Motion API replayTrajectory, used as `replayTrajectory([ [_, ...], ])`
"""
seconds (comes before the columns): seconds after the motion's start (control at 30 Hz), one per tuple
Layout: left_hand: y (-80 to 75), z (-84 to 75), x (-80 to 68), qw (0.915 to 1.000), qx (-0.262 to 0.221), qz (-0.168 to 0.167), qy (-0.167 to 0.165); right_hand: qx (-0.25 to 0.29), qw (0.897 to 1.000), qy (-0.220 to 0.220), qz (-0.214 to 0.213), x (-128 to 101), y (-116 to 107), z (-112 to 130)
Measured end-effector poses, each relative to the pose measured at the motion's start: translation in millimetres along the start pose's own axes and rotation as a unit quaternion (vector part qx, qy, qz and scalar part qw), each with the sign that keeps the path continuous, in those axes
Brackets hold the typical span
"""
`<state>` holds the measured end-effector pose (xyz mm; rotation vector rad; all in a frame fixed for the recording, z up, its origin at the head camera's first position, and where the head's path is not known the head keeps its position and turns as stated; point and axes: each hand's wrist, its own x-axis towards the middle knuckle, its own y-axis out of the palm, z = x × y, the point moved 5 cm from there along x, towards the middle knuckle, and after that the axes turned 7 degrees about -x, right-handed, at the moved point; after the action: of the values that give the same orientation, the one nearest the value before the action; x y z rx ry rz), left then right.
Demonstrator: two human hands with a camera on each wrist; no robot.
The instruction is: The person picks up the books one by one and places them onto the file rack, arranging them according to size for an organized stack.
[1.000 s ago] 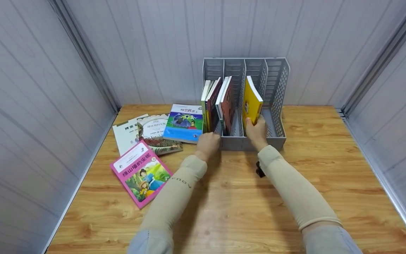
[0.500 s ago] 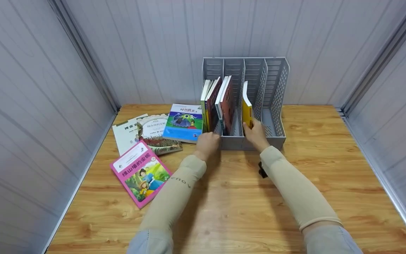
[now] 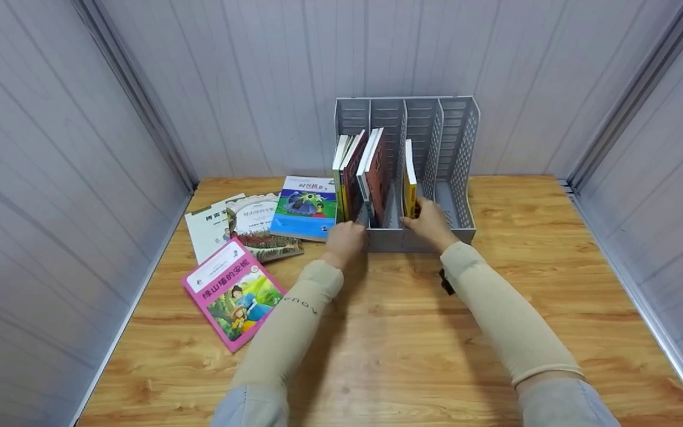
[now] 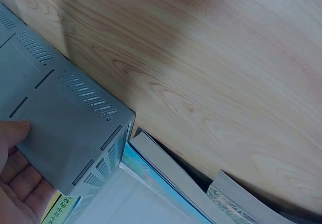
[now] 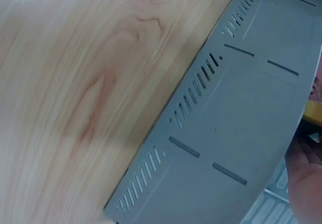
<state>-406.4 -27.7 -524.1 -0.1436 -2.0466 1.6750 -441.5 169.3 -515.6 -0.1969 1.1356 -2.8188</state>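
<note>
A grey file rack [image 3: 389,241] with upright compartments stands against the back wall. My left hand [image 3: 344,242] grips its front wall near the left corner; in the left wrist view the thumb [image 4: 15,131] lies outside and the fingers pass behind the rim. In the third compartment from the left, a yellow book [image 3: 410,190] stands upright beside the divider. My right hand [image 3: 431,226] pinches that book low at its front edge, fingers on its right side. In the right wrist view only a strip of the yellow book [image 5: 313,112] shows above the rack's front wall.
Several books [image 3: 350,172] fill the leftmost compartment, and white-edged books [image 3: 375,178] lean in the second. Left of the rack lie a blue book [image 3: 303,210], a round-patterned book [image 3: 258,219], a pale book [image 3: 206,228] and a pink book [image 3: 235,296]. Walls enclose the wooden table [image 3: 389,356].
The yellow book has gone lower into the third compartment and turned from slanted to nearly edge-on, my right hand moving with it. My left hand keeps its grip on the rack.
</note>
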Motion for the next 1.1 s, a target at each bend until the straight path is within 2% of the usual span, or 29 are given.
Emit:
replayTrajectory([
  [0.2,-5.5,0.0,7.0,0.9979,-0.016,0.057,-0.025,0.017,1.000,-0.016,-0.008,-5,-10,4],
  [0.3,-9.3,1.5,9.1,0.9958,-0.027,0.084,-0.024,0.014,1.000,-0.019,-0.007,-9,-17,6],
  [0.43,-14.6,5.0,10.0,0.9933,-0.052,0.103,-0.013,-0.002,1.000,-0.023,-0.007,-15,-26,7],
  [0.77,-38.0,6.7,7.9,0.9923,-0.073,0.092,0.039,-0.017,0.999,-0.043,-0.028,-34,-47,0],
  [0.93,-48.5,12.6,-3.6,0.9903,-0.096,0.088,0.049,-0.047,0.997,-0.060,-0.033,-40,-51,-7],
  [1.1,-55.5,28.9,-18.8,0.9906,-0.105,0.071,0.051,-0.109,0.991,-0.072,-0.017,-47,-51,-14],
])
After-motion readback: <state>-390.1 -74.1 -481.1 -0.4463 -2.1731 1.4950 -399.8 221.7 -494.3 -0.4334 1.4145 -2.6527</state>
